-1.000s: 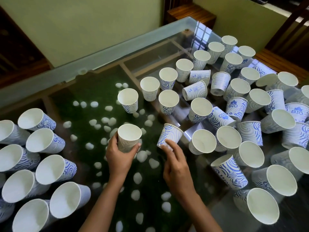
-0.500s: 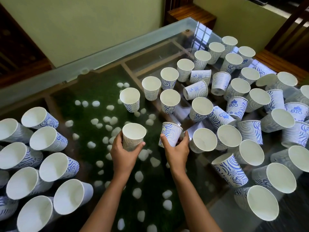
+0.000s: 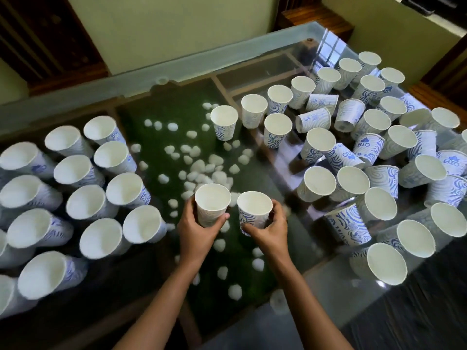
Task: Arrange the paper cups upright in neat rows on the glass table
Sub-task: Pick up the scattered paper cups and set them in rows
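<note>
our left hand (image 3: pixel 195 234) curls its fingers round the left cup (image 3: pixel 211 205), upright | our right hand (image 3: pixel 271 231) fingers wrap the right cup (image 3: pixel 254 210), just beside it, over the glass table (image 3: pixel 328 311) | a BIO cup (image 3: pixel 367 149) up to the right of our fingers reads "BIO"

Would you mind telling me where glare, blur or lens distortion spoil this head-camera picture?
Head view: a window reflection glares at the far right corner of the glass table; head view: the cup rows at the left are blur-smeared; head view: wide-angle distortion tips them and the right-edge cups outward; head view: the held cups, left hand and right hand look fairly sharp.
</note>
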The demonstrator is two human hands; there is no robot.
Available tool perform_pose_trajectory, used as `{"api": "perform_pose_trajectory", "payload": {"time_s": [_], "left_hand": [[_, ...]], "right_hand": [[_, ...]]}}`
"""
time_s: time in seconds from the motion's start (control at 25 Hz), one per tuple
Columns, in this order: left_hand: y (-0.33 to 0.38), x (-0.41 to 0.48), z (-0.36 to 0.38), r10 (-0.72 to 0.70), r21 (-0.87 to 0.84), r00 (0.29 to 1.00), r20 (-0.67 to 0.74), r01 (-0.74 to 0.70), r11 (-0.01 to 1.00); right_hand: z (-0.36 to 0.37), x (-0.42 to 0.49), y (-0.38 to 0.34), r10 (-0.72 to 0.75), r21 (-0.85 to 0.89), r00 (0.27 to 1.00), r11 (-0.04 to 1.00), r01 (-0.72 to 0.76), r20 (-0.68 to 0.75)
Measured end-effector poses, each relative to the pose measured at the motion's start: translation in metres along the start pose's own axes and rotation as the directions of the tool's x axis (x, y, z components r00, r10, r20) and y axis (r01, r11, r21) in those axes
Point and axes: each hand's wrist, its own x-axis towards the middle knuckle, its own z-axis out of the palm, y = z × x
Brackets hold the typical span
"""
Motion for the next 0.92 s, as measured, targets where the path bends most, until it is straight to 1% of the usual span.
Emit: {"api": "perform_pose_trajectory", "payload": {"time_s": [0.08,0.16,0.24,0.4,0.56,0.72,0.8,0.92], "left_hand": [[-0.01,-0.025,-0.026,-0.008,0.011,1.0,-0.023,0.009,1.0],[-0.023,-0.051,-0.054,0.012,0.044,0.999,-0.053,-0.01,0.999],[-0.036,-0.075,-0.082,-0.003,0.036,0.997,-0.075,0.006,0.999],[-0.067,-0.114,-0.142,-0.074,0.021,0.988,-0.137,0.077,0.997],[-0.098,-0.131,-0.208,-0.148,0.002,0.963,-0.227,0.153,0.988],[-0.133,-0.131,-0.29,-0.237,-0.009,0.911,-0.338,0.248,0.969],[-0.146,-0.127,-0.327,-0.234,0.0,0.893,-0.385,0.254,0.967],[-0.166,-0.118,-0.373,-0.243,-0.041,0.864,-0.441,0.252,0.967]], "right_hand": [[0.002,-0.027,0.004,-0.036,-0.032,0.998,0.999,0.038,0.059],[0.007,-0.053,0.008,-0.074,-0.073,0.991,0.994,0.083,0.111],[0.016,-0.077,0.01,-0.105,-0.126,0.979,0.984,0.128,0.172],[0.052,-0.125,0.011,-0.138,-0.162,0.923,0.965,0.207,0.358],[0.105,-0.165,0.002,-0.167,-0.141,0.869,0.955,0.26,0.466],[0.176,-0.205,-0.011,-0.178,-0.116,0.797,0.948,0.296,0.578],[0.213,-0.223,-0.015,-0.171,-0.111,0.761,0.946,0.304,0.626],[0.266,-0.251,-0.018,-0.155,-0.113,0.715,0.943,0.313,0.681]]}}
